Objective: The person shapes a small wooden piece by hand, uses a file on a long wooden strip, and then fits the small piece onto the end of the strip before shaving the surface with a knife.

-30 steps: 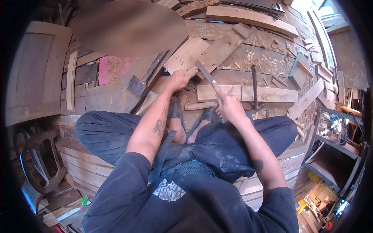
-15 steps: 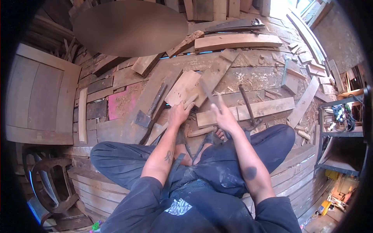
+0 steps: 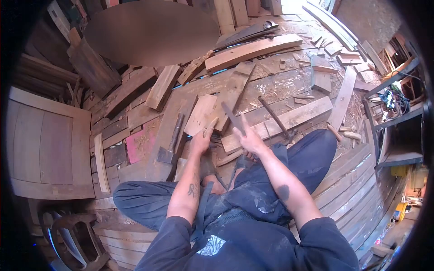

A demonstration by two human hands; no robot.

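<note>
My left hand [image 3: 200, 141] grips the near edge of a short pale wooden board [image 3: 202, 110], fingers lying along its top. The board rests against a longer plank [image 3: 235, 88] set at a slant. In my right hand [image 3: 249, 141] is a flat grey file-like tool [image 3: 230, 114], pointing away and to the left, with the index finger stretched out. Its near end is hidden in the palm. A hatchet [image 3: 167, 154] lies to the left of my left hand. Right of my right hand, a hammer [image 3: 275, 116] lies across a long light beam [image 3: 298, 118].
A handsaw [image 3: 246, 35] and a thick timber [image 3: 253, 53] lie farther out. Wood shavings and offcuts cover the plank floor. A panelled door [image 3: 52, 144] stands at the left, a metal shelf [image 3: 400, 119] at the right. My bare feet are just below my hands.
The view has turned and shifted, so the floor items appear farther left. Both hands keep their holds; the file-like tool stays beside the board at a similar slant.
</note>
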